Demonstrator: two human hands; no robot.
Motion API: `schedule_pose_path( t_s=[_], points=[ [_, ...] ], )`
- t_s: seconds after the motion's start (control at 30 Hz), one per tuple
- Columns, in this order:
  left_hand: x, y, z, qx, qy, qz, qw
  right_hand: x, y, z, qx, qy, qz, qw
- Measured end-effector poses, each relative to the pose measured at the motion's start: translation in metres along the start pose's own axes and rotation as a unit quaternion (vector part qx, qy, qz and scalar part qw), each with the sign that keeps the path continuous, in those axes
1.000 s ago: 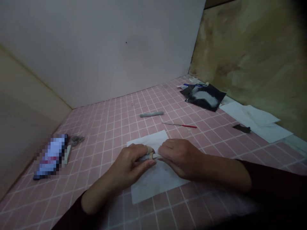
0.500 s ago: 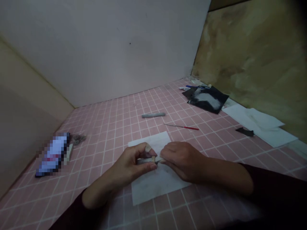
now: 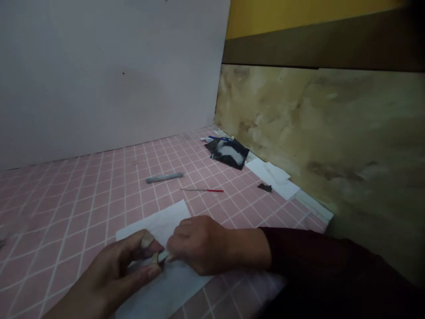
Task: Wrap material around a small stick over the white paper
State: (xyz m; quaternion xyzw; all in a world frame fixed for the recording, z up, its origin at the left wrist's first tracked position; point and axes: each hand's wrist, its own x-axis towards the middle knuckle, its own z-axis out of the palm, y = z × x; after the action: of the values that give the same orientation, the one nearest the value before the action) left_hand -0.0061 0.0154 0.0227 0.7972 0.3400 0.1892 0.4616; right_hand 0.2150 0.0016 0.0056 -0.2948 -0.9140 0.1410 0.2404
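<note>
My left hand [image 3: 122, 270], with a pale wrap on one finger, pinches a small tan ring [image 3: 156, 259] between thumb and fingers. From the ring's right side a thin light-grey rod [image 3: 164, 255] runs into my right hand [image 3: 199, 243]. That hand is closed round the rod, its fingers curled so that most of the rod is hidden. Both hands are over a white paper sheet [image 3: 156, 288]. Beyond them lie a thin file with a red handle [image 3: 215, 191] and a grey rolled stick [image 3: 164, 177].
Pink tiled tabletop [image 3: 99, 199] runs back to a pale wall [image 3: 99, 88]. At the far right are a black sheet [image 3: 229, 153] with white powder, white papers [image 3: 277, 179] and a dark scrap [image 3: 264, 188]. A marbled panel [image 3: 315, 146] borders the right side.
The view has swung right, so everything appears further left and the blurred object at the left is out of view. More of the rod shows between the ring and my right hand.
</note>
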Motion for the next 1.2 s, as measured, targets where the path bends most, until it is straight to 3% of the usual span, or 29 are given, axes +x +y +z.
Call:
schedule_pose_path(
  t_s=[0.07, 0.13, 0.17, 0.23, 0.27, 0.3, 0.33, 0.37, 0.4, 0.47, 0.53, 0.6, 0.73, 0.93, 1.0, 1.07, 1.1, 1.13, 1.2],
  points=[
    [0.000, -0.003, 0.000, -0.020, -0.009, -0.012, 1.000, 0.000, -0.001, 0.002, -0.021, 0.005, -0.009, 1.000],
    [-0.002, -0.007, 0.005, 0.052, 0.036, -0.008, 0.998, 0.003, 0.000, 0.000, 0.093, -0.015, 0.069, 0.993],
    [-0.004, -0.010, 0.008, 0.110, 0.063, 0.010, 0.992, 0.006, 0.002, -0.003, 0.187, -0.047, 0.128, 0.973],
    [-0.006, -0.014, 0.014, 0.206, 0.114, 0.077, 0.969, 0.010, 0.004, -0.008, 0.378, -0.127, 0.240, 0.885],
    [-0.007, -0.015, 0.016, 0.230, 0.112, 0.116, 0.960, 0.012, 0.005, -0.010, 0.445, -0.160, 0.275, 0.837],
    [-0.007, -0.015, 0.017, 0.239, 0.118, 0.124, 0.956, 0.012, 0.006, -0.012, 0.481, -0.180, 0.289, 0.808],
    [-0.007, -0.015, 0.017, 0.230, 0.122, 0.109, 0.959, 0.012, 0.006, -0.013, 0.485, -0.179, 0.287, 0.807],
    [-0.006, -0.013, 0.016, 0.205, 0.111, 0.083, 0.969, 0.011, 0.005, -0.013, 0.456, -0.159, 0.265, 0.835],
    [-0.006, -0.010, 0.014, 0.163, 0.106, 0.041, 0.980, 0.009, 0.004, -0.012, 0.397, -0.127, 0.228, 0.880],
    [-0.004, -0.003, 0.010, 0.037, 0.044, -0.042, 0.997, 0.004, 0.001, -0.008, 0.214, -0.045, 0.121, 0.968],
    [-0.002, 0.005, 0.006, -0.092, 0.001, -0.093, 0.991, 0.000, -0.001, -0.003, 0.036, 0.023, 0.012, 0.999],
    [0.000, 0.010, 0.004, -0.149, -0.003, -0.113, 0.982, -0.002, -0.001, 0.002, -0.052, 0.048, -0.040, 0.997],
    [0.001, 0.011, 0.002, -0.109, 0.022, -0.104, 0.988, -0.001, 0.000, 0.004, -0.076, 0.061, -0.014, 0.995],
    [0.003, 0.011, -0.003, -0.108, -0.003, -0.081, 0.991, 0.000, -0.003, 0.001, -0.120, 0.093, -0.051, 0.987],
    [0.001, 0.013, -0.001, -0.076, 0.012, -0.073, 0.994, 0.000, -0.004, -0.001, -0.076, 0.073, -0.028, 0.994],
    [-0.002, 0.012, 0.004, -0.008, 0.024, -0.045, 0.999, 0.002, -0.003, -0.004, 0.060, 0.018, 0.043, 0.997],
    [-0.003, 0.011, 0.008, 0.038, 0.032, -0.018, 0.999, 0.004, -0.002, -0.006, 0.160, -0.024, 0.096, 0.982],
    [-0.005, 0.009, 0.011, 0.090, 0.046, 0.015, 0.995, 0.006, 0.000, -0.008, 0.264, -0.074, 0.153, 0.950],
    [-0.007, 0.005, 0.018, 0.188, 0.088, 0.081, 0.975, 0.010, 0.004, -0.012, 0.423, -0.162, 0.241, 0.858]
  ],
)
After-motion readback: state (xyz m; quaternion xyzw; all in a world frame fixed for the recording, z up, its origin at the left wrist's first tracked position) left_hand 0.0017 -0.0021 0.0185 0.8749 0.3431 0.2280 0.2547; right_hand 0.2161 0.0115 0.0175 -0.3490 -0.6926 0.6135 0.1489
